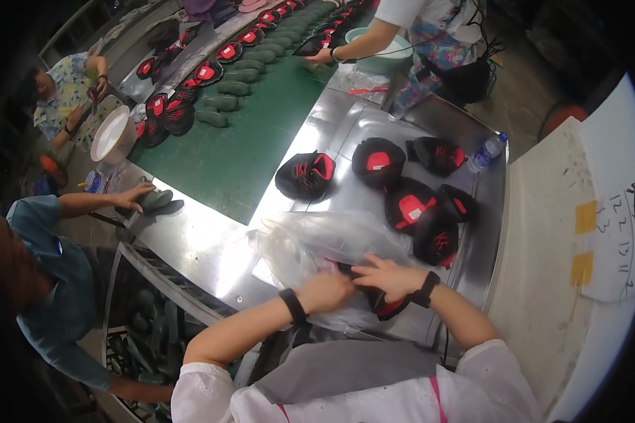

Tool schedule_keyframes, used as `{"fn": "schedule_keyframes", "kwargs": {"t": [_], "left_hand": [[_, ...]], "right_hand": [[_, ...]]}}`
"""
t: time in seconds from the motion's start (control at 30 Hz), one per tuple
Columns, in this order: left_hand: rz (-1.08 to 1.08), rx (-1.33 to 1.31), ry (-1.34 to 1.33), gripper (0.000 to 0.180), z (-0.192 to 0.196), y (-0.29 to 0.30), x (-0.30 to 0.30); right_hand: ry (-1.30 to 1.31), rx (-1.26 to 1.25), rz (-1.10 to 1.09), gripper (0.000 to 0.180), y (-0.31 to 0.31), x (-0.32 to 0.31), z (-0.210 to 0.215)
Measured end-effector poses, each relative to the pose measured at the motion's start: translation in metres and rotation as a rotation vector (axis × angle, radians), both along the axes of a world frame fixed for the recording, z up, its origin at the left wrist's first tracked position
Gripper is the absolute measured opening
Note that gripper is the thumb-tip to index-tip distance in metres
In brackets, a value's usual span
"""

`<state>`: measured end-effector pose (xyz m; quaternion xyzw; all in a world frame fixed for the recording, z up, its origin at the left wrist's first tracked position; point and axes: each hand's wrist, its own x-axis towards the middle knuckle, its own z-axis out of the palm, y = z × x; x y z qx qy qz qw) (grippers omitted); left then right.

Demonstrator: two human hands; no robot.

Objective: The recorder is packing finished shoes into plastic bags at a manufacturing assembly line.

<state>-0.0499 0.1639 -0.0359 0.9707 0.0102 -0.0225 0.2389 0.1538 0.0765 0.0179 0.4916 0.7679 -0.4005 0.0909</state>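
Note:
My left hand point(325, 291) is closed beside a black and red shoe point(390, 307), with clear plastic around it; what its fingers grip is hidden. Stretched over that shoe, my right hand point(390, 278) has its fingers spread. The shoe sits close to my body, partly covered by my hands. A large clear plastic bag point(310, 236) lies crumpled on the metal table point(363, 130), just beyond both hands. Past the bag stands a black shoe with red laces point(305, 176). More black and red shoes point(409, 203) are grouped on the right.
A water bottle point(488, 152) lies at the table's right edge. Rows of shoes and dark green shoe lasts point(234, 89) fill the green conveyor belt point(254, 151). One co-worker's hand point(135, 197) holds a last on the left; another's point(322, 56) reaches over the belt. A white panel point(543, 233) borders the right.

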Motion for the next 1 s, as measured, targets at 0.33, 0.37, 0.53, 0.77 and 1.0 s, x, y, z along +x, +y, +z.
{"fn": "schedule_keyframes", "kwargs": {"t": [0.33,0.37,0.53,0.77,1.0], "left_hand": [[0.005,0.213,0.357,0.039,-0.011,-0.008,-0.030],[0.069,0.315,0.059,0.040,-0.017,-0.006,-0.035],[0.089,0.389,0.242,0.031,-0.060,-0.003,-0.070],[0.090,0.150,0.213,0.029,-0.054,0.000,-0.088],[0.523,-0.942,-0.456,0.052,0.112,0.023,-0.058]], "right_hand": [[-0.425,0.688,0.427,0.019,0.002,-0.049,-0.061],[-0.454,0.597,0.483,0.018,0.006,-0.053,-0.062],[0.055,0.469,0.101,0.009,0.042,0.014,-0.023],[1.030,0.339,-1.081,0.024,-0.003,0.060,0.099],[1.121,0.331,-1.184,0.027,-0.077,-0.021,0.037]]}}
